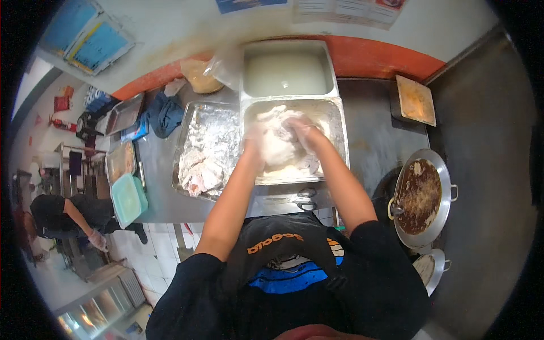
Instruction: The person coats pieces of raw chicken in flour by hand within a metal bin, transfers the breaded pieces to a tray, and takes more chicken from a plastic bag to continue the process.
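Both my hands are inside a deep steel pan (345,140) of white flour, over pale, flour-coated pieces (278,146) that look like meat. Motion blurs my left hand (254,140), at the pan's left side beside the coated heap. On the right, my right hand (304,129) has its fingers bent against a floured piece; whether it grips it I cannot tell. Both hands seem to wear clear, flour-dusted gloves. Left of the pan, a shallow metal tray (214,123) dusted with flour bears a clump of coated pieces (202,174) in its near left corner.
Behind the flour stands a steel pan of cloudy liquid (289,76). Scissors (306,199) lie at the counter's front edge. At right are a wok of dark oil (418,197) and a square container (414,102). A turquoise tub (127,202) and a gloved co-worker (80,212) are left.
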Tool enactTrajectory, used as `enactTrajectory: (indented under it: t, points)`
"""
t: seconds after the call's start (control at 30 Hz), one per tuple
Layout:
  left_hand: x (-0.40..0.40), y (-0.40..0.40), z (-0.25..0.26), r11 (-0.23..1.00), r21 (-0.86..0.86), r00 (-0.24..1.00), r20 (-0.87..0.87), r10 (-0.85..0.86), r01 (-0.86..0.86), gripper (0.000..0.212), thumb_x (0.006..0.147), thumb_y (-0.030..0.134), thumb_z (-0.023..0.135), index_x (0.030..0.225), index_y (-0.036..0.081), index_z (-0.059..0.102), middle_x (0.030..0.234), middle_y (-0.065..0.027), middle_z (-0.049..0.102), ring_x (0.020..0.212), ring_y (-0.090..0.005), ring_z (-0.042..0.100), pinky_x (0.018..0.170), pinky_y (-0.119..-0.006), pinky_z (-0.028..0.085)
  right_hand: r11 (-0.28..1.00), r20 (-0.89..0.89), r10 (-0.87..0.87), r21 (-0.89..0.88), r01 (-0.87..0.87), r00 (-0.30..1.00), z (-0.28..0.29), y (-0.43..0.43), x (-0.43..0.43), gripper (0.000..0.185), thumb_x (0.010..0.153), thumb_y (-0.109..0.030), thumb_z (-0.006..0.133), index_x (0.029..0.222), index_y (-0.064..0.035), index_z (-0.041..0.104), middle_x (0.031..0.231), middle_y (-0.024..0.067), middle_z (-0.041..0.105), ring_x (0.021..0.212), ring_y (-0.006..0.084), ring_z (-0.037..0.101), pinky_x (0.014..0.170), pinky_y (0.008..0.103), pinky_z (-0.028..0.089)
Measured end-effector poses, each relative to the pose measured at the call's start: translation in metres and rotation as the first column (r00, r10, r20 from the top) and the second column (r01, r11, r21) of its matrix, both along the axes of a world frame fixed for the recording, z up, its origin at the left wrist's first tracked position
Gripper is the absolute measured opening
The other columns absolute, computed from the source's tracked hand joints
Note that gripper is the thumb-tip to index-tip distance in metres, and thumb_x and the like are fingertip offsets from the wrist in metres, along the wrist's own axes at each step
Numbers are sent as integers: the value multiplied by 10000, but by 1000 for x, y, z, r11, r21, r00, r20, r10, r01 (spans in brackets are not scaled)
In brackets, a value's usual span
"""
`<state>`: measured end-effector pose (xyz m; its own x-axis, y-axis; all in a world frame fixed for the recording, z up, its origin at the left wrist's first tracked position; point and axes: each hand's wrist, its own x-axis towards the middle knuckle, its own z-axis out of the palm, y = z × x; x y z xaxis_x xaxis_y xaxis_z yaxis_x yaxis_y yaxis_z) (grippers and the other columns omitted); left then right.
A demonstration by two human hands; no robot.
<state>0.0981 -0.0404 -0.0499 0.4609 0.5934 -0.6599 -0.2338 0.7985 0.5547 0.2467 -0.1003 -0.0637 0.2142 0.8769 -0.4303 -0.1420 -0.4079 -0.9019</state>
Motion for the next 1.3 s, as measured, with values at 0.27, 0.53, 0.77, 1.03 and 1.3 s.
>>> enactTrajectory:
  t: [0.27, 0.53, 0.77, 1.03, 1.3]
  points:
    - [-31, -26, -105, 861, 419, 894, -441, -84, 287, 370, 901, 273, 473, 1162, 14, 513, 1103, -129, 553, 1005, -219, 537, 875, -381, 450, 955, 90, 37, -295, -9, 995, -33, -72, 18, 381, 866, -382, 546, 981, -26, 620, 803, 71, 595, 690, 182, 555, 612, 349, 464]
    - [-17, -23, -158, 876, 437, 978, -54, -199, 203, 343, 872, 176, 482, 1181, 29, 504, 1168, -135, 512, 1037, -248, 514, 864, -395, 468, 913, -34, 148, -380, -150, 988, -54, -65, -12, 304, 880, -323, 543, 1030, -63, 585, 836, 56, 608, 650, 174, 597, 519, 300, 488]
    - [-4, -22, -122, 987, 87, 878, 473, 76, -132, 374, 820, 138, 527, 1183, 51, 508, 1142, -131, 528, 997, -271, 537, 831, -400, 483, 992, 219, 108, -85, -92, 970, -65, -45, 19, 336, 853, -287, 571, 1075, -35, 573, 966, 52, 602, 892, 195, 585, 781, 324, 474]
    - [-21, -32, -100, 976, 213, 938, 345, -29, -48, 350, 841, 148, 514, 1176, 47, 517, 1125, -116, 544, 992, -246, 544, 825, -388, 480, 995, 305, 67, 50, -86, 950, -37, -34, 39, 472, 875, -379, 494, 1175, -16, 530, 1140, 103, 540, 1056, 242, 510, 851, 399, 447]
    - [-27, -39, -103, 947, 322, 980, 188, -62, -2, 329, 861, 157, 502, 1169, 43, 526, 1109, -100, 560, 987, -222, 551, 819, -375, 478, 984, 191, 145, -127, -122, 971, -82, 7, 10, 479, 909, -363, 409, 1192, 8, 518, 1032, 106, 584, 904, 220, 571, 747, 358, 496]
